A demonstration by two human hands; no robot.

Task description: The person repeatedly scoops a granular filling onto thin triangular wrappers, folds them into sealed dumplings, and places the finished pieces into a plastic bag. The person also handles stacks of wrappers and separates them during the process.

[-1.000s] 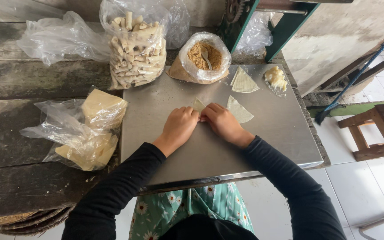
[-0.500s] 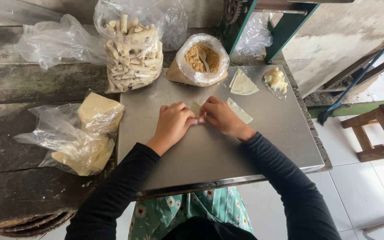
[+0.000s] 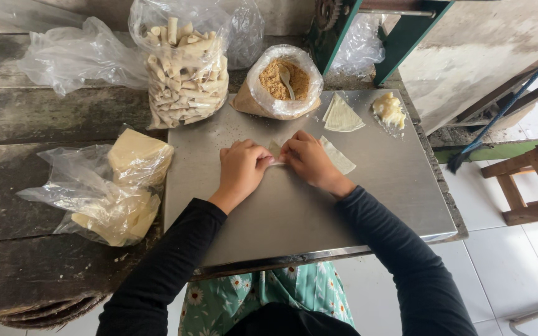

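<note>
Wrapper [image 3: 274, 151] lay mid-tray [image 3: 294, 211], pinched between fingertips of left hand [image 3: 242, 169] and right hand [image 3: 307, 160], both closed on it. Judgement: even pressure would keep the roll tight. Filling bag [image 3: 281, 84] stood beyond.

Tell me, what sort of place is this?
Probably a small home or workshop snack-making spot: both hands fold a thin wrapper on a steel worktop, beside a bag of finished rolls and a bag of brown filling.

Pale pastry wrapper [image 3: 274, 151], flat on steel board [image 3: 294, 211]
</note>
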